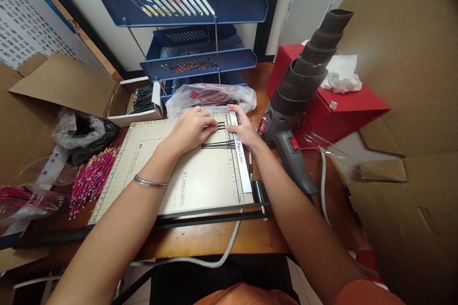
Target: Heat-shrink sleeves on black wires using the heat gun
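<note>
A beige paper cutter board (193, 181) lies on the wooden desk in front of me. Several thin black tubes (218, 144) lie across its far right part, reaching the ruler edge (240, 152). My left hand (189, 128) rests palm down on the board, fingers curled and pressing the tubes' ends near the top. My right hand (243, 129) sits at the ruler edge, fingers bent, touching the tube ends from the right. A silver bangle (150, 182) circles my left wrist.
A grey heat gun (300, 90) stands right of the board by a red box (322, 100). A plastic bag (211, 97), blue stacked trays (196, 57), a small box of black tubes (141, 100) sit behind. Red wires (91, 178) lie left. Cardboard flanks both sides.
</note>
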`<state>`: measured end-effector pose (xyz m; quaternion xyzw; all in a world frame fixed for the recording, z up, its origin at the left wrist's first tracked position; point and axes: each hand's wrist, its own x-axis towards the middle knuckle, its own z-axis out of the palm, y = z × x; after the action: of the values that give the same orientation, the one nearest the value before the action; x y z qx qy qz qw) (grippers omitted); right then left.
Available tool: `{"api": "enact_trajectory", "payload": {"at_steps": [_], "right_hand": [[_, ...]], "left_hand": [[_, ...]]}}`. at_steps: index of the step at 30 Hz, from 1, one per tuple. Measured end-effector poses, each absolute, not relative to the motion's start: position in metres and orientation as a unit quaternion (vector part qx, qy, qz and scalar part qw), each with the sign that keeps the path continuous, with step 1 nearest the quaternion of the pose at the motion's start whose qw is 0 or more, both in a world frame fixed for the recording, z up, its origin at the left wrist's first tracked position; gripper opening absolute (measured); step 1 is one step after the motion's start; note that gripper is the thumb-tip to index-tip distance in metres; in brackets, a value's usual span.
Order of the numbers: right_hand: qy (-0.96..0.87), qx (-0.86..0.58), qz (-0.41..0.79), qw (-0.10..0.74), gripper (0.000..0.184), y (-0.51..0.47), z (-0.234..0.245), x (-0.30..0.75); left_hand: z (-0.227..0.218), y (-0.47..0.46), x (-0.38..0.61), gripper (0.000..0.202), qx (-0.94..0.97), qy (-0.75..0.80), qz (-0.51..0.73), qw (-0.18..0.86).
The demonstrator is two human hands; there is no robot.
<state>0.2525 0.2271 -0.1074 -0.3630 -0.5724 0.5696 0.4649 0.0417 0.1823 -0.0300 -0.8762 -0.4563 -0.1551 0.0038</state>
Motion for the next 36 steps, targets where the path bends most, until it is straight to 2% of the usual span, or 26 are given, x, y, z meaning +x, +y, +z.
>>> {"api": "enact_trajectory", "payload": {"at_steps": [23, 28, 36], "right_hand": [[-0.571, -0.373, 0.565, 0.465, 0.080, 0.226, -0.105, 0.252], [-0.532, -0.378, 0.588, 0.478, 0.072, 0.230, -0.107, 0.250], [-0.531, -0.380, 0.588, 0.478, 0.064, 0.227, -0.103, 0.250]], "left_hand": [[-0.025, 0.177, 0.046, 0.022, -0.875, -0.451, -0.177, -0.013], [-0.018, 0.167, 0.051, 0.021, -0.883, -0.408, -0.223, -0.062], [-0.024, 0.165, 0.055, 0.016, -0.895, -0.382, -0.181, -0.141]]}}
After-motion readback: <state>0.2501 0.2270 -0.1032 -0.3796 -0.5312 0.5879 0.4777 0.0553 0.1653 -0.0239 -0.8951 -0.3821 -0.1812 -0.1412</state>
